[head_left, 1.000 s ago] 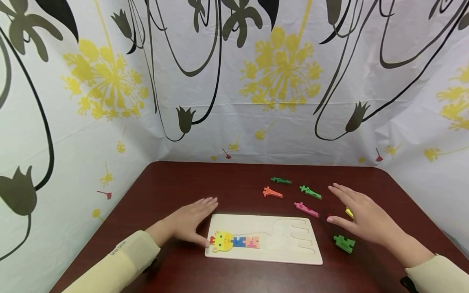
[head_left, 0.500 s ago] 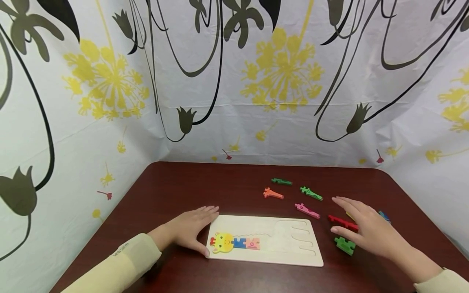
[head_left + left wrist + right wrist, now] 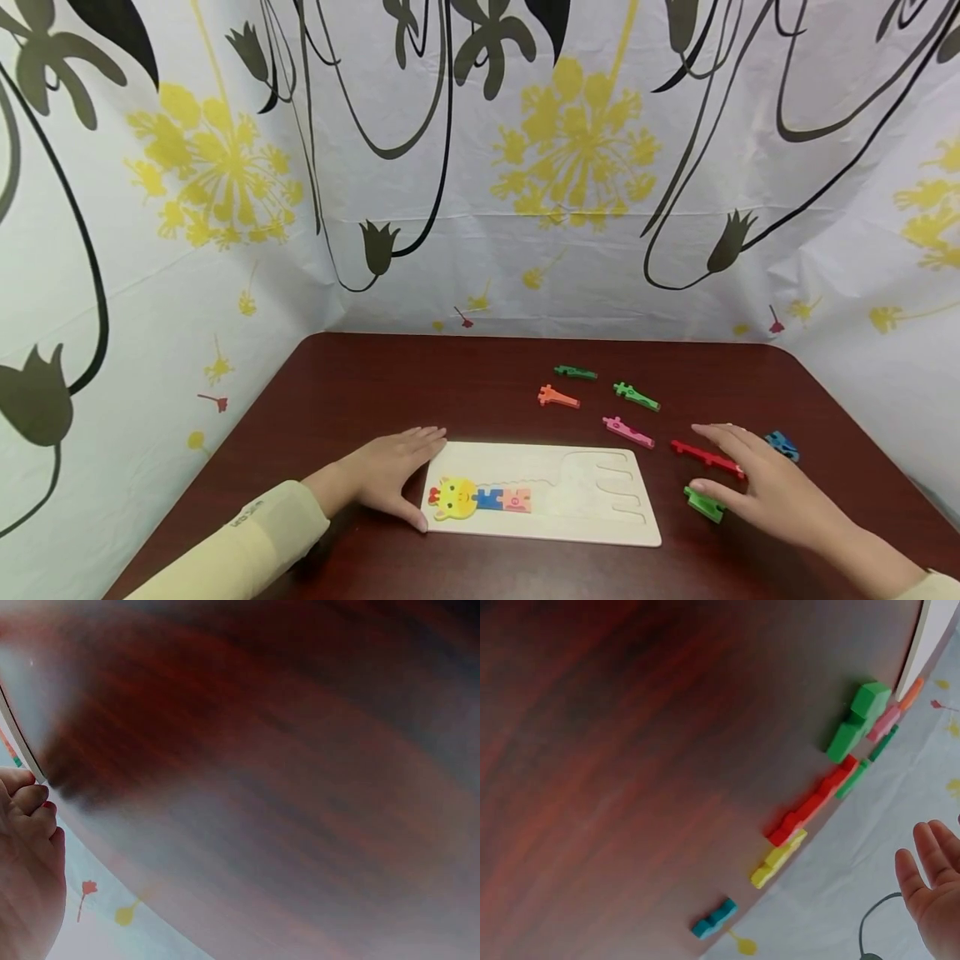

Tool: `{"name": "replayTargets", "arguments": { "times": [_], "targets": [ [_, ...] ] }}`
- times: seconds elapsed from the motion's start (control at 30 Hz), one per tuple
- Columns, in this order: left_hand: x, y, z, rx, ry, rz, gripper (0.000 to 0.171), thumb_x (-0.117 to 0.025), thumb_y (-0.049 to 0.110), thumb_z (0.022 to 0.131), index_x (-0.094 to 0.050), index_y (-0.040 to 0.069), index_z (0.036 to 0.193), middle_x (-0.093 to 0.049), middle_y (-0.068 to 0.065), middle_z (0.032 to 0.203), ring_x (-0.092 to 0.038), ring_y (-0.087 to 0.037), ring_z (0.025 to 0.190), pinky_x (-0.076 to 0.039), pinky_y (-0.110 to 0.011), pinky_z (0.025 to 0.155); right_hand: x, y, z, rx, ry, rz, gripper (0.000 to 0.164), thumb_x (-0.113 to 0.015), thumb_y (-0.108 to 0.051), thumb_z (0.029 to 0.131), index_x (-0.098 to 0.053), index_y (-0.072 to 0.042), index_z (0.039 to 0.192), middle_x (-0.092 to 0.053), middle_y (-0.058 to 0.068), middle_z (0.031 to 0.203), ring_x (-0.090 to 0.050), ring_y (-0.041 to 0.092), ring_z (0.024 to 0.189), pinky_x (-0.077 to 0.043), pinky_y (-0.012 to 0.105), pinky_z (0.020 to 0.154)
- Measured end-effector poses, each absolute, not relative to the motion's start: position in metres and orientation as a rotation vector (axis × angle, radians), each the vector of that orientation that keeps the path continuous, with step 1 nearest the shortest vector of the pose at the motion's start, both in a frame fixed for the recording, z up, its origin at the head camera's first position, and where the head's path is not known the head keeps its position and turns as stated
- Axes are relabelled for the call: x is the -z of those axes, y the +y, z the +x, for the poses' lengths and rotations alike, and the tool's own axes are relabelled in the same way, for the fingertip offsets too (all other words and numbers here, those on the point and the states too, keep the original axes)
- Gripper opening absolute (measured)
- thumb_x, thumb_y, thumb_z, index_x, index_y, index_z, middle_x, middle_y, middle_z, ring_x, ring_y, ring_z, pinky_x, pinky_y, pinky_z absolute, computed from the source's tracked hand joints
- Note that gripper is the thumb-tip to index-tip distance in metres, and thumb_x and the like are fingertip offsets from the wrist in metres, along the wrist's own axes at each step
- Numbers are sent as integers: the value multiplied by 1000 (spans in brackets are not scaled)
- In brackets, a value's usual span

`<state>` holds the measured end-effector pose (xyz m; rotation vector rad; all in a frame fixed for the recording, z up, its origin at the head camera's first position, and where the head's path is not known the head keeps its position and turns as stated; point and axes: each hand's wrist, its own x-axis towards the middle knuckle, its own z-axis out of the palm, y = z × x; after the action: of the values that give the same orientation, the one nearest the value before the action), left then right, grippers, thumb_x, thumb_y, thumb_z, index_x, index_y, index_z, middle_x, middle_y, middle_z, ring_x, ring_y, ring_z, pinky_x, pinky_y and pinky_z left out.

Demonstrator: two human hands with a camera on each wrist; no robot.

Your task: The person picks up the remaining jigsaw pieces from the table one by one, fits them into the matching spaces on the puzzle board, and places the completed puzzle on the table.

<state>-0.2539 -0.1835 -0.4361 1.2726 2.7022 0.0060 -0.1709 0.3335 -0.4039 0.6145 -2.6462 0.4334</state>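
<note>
While the left hand (image 3: pixel 393 475) stays, fingers straight, against the left end of the pale board (image 3: pixel 570 527) at the lower centre of the head view, the right hand (image 3: pixel 776 487) has moved lower in the frame, uncovering the blue piece (image 3: pixel 782 446) at right. Its fingers are loosely extended and hold nothing; the thumb overlaps the green piece (image 3: pixel 705 506), but contact I cannot tell. As only the yellow head (image 3: pixel 455 498), blue segment (image 3: pixel 490 499) and pink segment (image 3: pixel 517 500) fill the board, the fitting has probably not advanced.
</note>
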Motion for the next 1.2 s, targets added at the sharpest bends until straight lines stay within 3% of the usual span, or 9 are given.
{"name": "replayTargets", "arguments": {
  "times": [0.07,0.3,0.6,1.2],
  "targets": [
    [436,-184,-254,-9,2702,1265,119,-42,91,69,-24,10,155,-19,-5,160,-15,-19,146,-19,-38,116,406,335,-170,-457,-2660,600,67,-82,-40,77,-54,-15,134,-55,2,127,-51,23,114,-49,29,81],
    [438,-184,-254,-6,2701,1274,120,-42,91,70,-23,9,155,-20,-6,160,-16,-19,146,-20,-38,116,413,339,-165,-587,-2738,507,64,-80,-39,80,-55,-8,130,-56,11,127,-51,33,114,-50,60,79],
    [440,-185,-255,-9,2701,1298,119,-43,90,71,-23,9,155,-20,-6,160,-17,-21,146,-22,-40,115,427,344,-157,-694,-2781,359,58,-77,-40,83,-56,-10,128,-57,5,117,-55,19,94,-52,29,68],
    [439,-183,-254,0,2696,1282,119,-41,90,71,-22,9,155,-19,-6,160,-16,-20,146,-22,-40,115,450,356,-149,-824,-2858,201,59,-74,-43,85,-54,-4,125,-58,11,118,-53,2,86,-50,24,66]
  ]
}}
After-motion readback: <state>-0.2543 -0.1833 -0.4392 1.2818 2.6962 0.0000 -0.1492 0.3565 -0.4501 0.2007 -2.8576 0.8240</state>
